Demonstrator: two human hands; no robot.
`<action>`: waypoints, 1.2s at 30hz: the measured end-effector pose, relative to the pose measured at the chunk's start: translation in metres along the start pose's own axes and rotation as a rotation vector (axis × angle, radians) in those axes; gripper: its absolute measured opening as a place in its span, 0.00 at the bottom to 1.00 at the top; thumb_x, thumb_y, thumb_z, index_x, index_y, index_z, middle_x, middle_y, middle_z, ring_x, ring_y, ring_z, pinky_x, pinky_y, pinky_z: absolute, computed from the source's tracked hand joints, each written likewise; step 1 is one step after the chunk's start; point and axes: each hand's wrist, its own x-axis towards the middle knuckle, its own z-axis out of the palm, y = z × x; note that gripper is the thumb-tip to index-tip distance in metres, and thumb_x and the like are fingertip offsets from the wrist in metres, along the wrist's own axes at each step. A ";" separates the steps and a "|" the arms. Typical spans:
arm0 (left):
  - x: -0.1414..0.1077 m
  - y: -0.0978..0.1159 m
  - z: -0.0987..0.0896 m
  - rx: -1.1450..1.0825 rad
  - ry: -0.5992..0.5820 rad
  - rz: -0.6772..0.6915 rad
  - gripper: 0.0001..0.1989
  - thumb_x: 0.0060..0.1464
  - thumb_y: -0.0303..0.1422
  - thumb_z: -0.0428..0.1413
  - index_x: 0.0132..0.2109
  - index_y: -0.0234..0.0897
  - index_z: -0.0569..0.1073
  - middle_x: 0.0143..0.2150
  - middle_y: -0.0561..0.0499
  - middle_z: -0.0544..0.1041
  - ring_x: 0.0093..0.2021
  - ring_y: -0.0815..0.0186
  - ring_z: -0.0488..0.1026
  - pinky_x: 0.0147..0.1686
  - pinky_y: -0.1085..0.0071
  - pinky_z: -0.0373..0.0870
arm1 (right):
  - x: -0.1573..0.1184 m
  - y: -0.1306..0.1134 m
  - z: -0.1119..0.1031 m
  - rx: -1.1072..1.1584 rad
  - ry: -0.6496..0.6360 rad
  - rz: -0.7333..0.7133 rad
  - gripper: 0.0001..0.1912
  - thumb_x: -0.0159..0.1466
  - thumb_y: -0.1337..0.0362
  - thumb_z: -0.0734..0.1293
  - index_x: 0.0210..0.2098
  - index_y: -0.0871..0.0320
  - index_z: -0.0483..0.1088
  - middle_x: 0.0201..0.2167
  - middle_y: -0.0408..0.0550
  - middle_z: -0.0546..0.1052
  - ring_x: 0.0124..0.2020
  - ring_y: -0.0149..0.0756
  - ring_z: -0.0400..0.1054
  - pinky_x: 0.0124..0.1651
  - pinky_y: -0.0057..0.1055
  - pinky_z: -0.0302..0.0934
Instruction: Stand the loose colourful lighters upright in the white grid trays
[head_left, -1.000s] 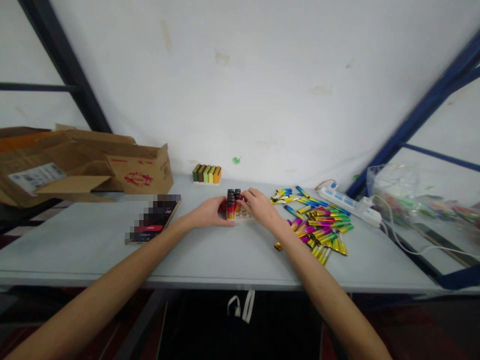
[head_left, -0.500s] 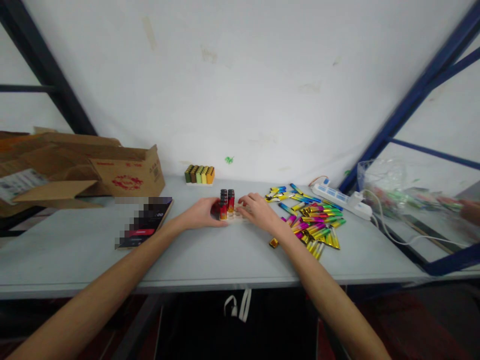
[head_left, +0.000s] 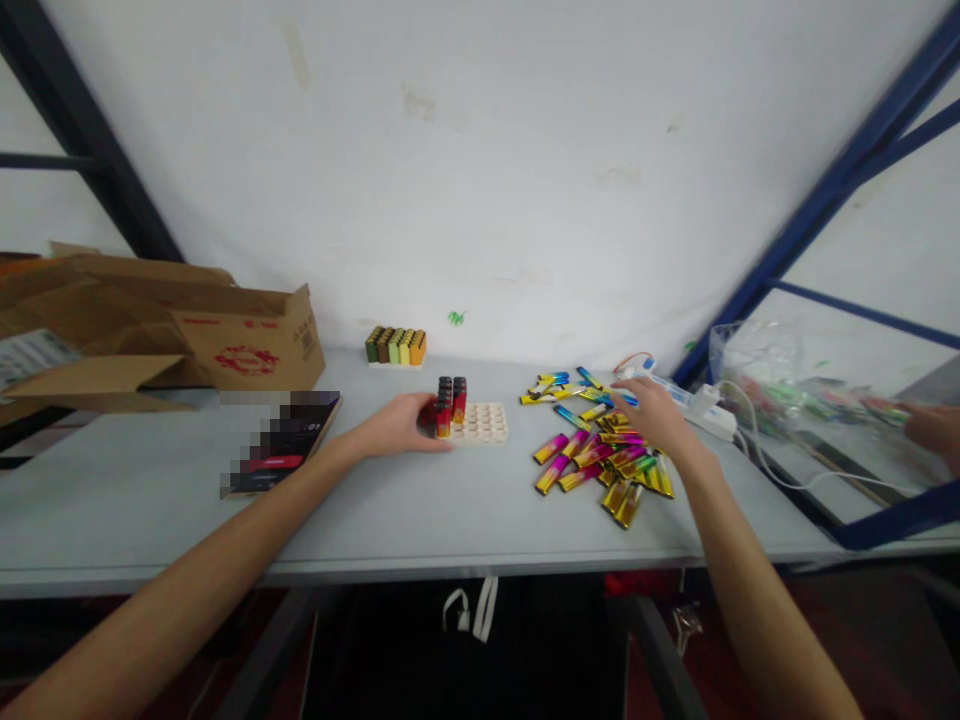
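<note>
My left hand [head_left: 405,424] curls around the left end of a white tray with round holes [head_left: 487,425], its fingers against the red lighters [head_left: 444,418] standing upright there. Two short rows of these lighters have dark tops. Another red piece shows by the palm, partly hidden by the fingers. Off to the right, my right hand [head_left: 651,412] reaches over a loose pile of shiny lighters [head_left: 592,450] in yellow, pink, green and blue. Its fingers are stretched out and apart above the far side of the pile, and I see nothing held in them.
A filled block of lighters [head_left: 396,346] stands by the wall. Leftward lie a phone-like dark screen, partly pixelated [head_left: 304,440], and open cardboard boxes [head_left: 259,345]. A white power strip [head_left: 709,412] with cables lies at right, near the blue frame [head_left: 795,235]. Another person's hand [head_left: 930,428] shows far right.
My right hand has moved from the tray rightward to the loose pile, uncovering the tray's holes. My left hand stays at the red lighters. The view has shifted slightly.
</note>
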 end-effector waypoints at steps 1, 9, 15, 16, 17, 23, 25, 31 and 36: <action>0.000 0.000 0.000 -0.002 -0.002 -0.002 0.29 0.39 0.53 0.68 0.43 0.39 0.76 0.38 0.47 0.81 0.36 0.55 0.77 0.36 0.66 0.71 | -0.014 0.013 0.002 -0.010 -0.034 0.010 0.17 0.68 0.59 0.62 0.47 0.61 0.78 0.48 0.64 0.80 0.51 0.55 0.74 0.58 0.51 0.65; 0.001 -0.002 0.002 0.016 0.004 0.008 0.30 0.41 0.54 0.67 0.43 0.35 0.75 0.37 0.48 0.79 0.35 0.56 0.74 0.35 0.64 0.70 | -0.076 0.010 0.022 0.089 -0.021 0.064 0.23 0.73 0.55 0.57 0.59 0.57 0.74 0.59 0.62 0.76 0.62 0.52 0.70 0.65 0.49 0.61; 0.002 -0.003 0.001 0.044 -0.004 -0.001 0.31 0.41 0.55 0.67 0.44 0.36 0.75 0.38 0.47 0.79 0.35 0.57 0.74 0.35 0.64 0.69 | -0.064 -0.014 0.025 0.120 -0.021 0.022 0.23 0.74 0.55 0.57 0.57 0.59 0.74 0.57 0.59 0.78 0.59 0.50 0.72 0.64 0.48 0.63; 0.002 -0.003 0.001 0.045 -0.004 -0.003 0.30 0.41 0.55 0.67 0.44 0.36 0.75 0.38 0.46 0.79 0.35 0.57 0.74 0.35 0.64 0.69 | -0.062 -0.014 0.025 0.119 -0.009 0.026 0.23 0.74 0.54 0.57 0.57 0.59 0.74 0.57 0.59 0.78 0.58 0.50 0.72 0.63 0.48 0.63; 0.002 -0.002 0.001 0.044 -0.004 -0.005 0.30 0.41 0.54 0.67 0.44 0.36 0.75 0.38 0.47 0.80 0.35 0.57 0.74 0.35 0.64 0.69 | -0.059 -0.012 0.025 0.114 0.016 0.038 0.23 0.74 0.53 0.56 0.56 0.59 0.75 0.56 0.59 0.78 0.58 0.50 0.72 0.63 0.48 0.64; 0.002 -0.001 0.001 0.040 -0.001 -0.020 0.30 0.39 0.54 0.67 0.43 0.38 0.75 0.37 0.47 0.80 0.35 0.56 0.74 0.35 0.65 0.69 | -0.025 0.020 0.018 -0.004 0.079 0.207 0.22 0.71 0.55 0.60 0.49 0.64 0.78 0.47 0.64 0.82 0.49 0.54 0.76 0.55 0.47 0.67; 0.002 -0.001 0.001 0.035 0.001 -0.024 0.30 0.39 0.54 0.67 0.43 0.38 0.75 0.38 0.47 0.80 0.36 0.56 0.74 0.35 0.65 0.69 | -0.009 0.028 0.016 -0.039 -0.060 0.204 0.20 0.68 0.56 0.65 0.50 0.64 0.78 0.47 0.63 0.82 0.49 0.54 0.77 0.55 0.45 0.68; 0.002 -0.002 0.001 0.013 -0.008 -0.029 0.30 0.38 0.53 0.68 0.43 0.38 0.75 0.38 0.46 0.80 0.37 0.54 0.75 0.37 0.64 0.69 | 0.017 0.039 0.013 0.044 -0.392 0.067 0.13 0.65 0.61 0.68 0.45 0.58 0.81 0.43 0.54 0.84 0.43 0.48 0.78 0.47 0.38 0.69; 0.003 -0.004 0.002 0.020 0.002 -0.027 0.30 0.38 0.54 0.68 0.44 0.37 0.76 0.38 0.46 0.80 0.37 0.54 0.75 0.37 0.65 0.69 | 0.019 0.045 0.009 0.212 -0.417 0.129 0.11 0.61 0.58 0.72 0.39 0.58 0.81 0.39 0.55 0.84 0.39 0.46 0.77 0.45 0.39 0.69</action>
